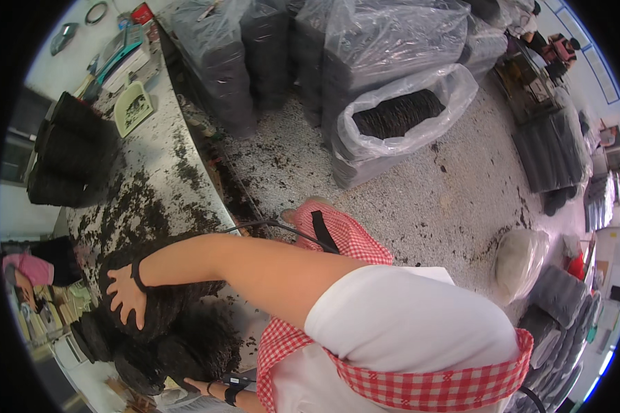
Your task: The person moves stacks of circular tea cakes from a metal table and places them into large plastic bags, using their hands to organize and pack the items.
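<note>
My right hand (127,298) lies with fingers spread on a thick round stack of dark, fibrous cakes (160,315) that look like dried seaweed. A black band circles that wrist. Low in the view, my left hand (200,385) touches the edge of another dark round stack (178,356); its fingers are partly hidden beneath it. It wears a beaded bracelet and a black wrist strap. More dark rolls (137,366) lie against these on the metal table (173,180), which is strewn with black crumbs.
Further along the table stand dark stacks (72,155), a pale green dustpan (134,107) holding crumbs, and a scale (124,51). On the floor are a plastic bag (351,131) with a dark roll inside and tall bagged stacks (392,36). Another person (31,271) works beyond the table.
</note>
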The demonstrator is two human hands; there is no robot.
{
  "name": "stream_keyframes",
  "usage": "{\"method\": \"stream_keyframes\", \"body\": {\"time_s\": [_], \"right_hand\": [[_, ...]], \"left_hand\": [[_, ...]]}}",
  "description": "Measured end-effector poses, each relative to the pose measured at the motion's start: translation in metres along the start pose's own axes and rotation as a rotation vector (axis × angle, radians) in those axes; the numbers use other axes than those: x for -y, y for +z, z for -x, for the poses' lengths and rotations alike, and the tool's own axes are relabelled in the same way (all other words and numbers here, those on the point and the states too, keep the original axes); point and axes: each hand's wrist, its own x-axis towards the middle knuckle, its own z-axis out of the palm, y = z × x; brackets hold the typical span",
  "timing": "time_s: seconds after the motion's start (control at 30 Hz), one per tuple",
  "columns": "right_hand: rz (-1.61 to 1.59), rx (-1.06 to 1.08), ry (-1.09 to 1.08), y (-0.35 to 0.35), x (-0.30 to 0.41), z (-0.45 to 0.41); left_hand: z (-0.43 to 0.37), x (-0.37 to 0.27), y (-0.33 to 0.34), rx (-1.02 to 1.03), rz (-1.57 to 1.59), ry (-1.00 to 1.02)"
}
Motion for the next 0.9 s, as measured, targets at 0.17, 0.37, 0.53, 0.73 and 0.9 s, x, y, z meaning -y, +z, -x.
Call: {"method": "stream_keyframes", "body": {"time_s": [0.17, 0.37, 0.53, 0.73, 0.9], "right_hand": [[0.037, -0.113, 0.029, 0.032, -0.014, 0.008], [0.034, -0.413, -0.109, -0.002, -0.006, 0.006], [0.093, -0.355, -0.050, 0.000, -0.017, 0.012], [0.114, -0.131, -0.017, 0.003, -0.004, 0.004], [0.128, -0.095, -0.019, -0.002, 0.000, -0.005]], "left_hand": [[0.001, 0.016, 0.007, 0.096, -0.056, -0.047], [0.015, 0.017, -0.021, -0.063, -1.114, 0.884], [0.004, -0.014, 0.054, -0.413, 0.212, 0.186], [0.094, 0.004, 0.033, -0.586, 0.381, 0.361], [0.165, -0.079, 0.060, 0.158, 0.850, 0.319]]}}
